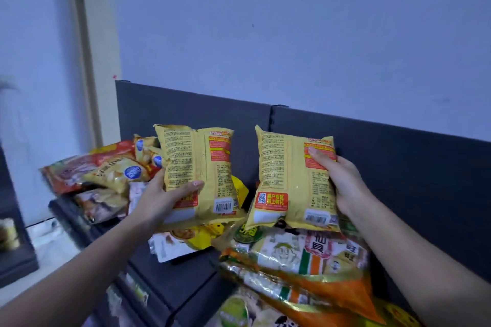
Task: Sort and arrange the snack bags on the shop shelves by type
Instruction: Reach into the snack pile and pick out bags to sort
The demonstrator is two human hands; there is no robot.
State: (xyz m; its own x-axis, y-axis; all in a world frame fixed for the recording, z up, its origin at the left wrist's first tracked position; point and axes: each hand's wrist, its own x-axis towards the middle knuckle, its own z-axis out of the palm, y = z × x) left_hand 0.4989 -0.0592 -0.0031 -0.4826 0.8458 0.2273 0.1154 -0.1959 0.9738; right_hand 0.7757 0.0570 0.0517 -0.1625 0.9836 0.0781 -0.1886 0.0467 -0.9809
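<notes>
Dark grey shelf top (170, 279) with back panel, pale wall behind; mixed snack bags heaped at 9 and 5 o'clock. Left hand (162, 199) grips one yellow bag (196, 164), right hand (342, 180) grips a second yellow bag (287, 175), both upright, backs showing barcodes and red labels. Rice-cracker bag (305, 255) below reads "仙貝".

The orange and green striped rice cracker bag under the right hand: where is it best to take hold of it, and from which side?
Judging by its pose, grip the rice cracker bag at its near long edge, coming from the front. It lies flat on the pile, and the right yellow bag covers its far end.
</notes>
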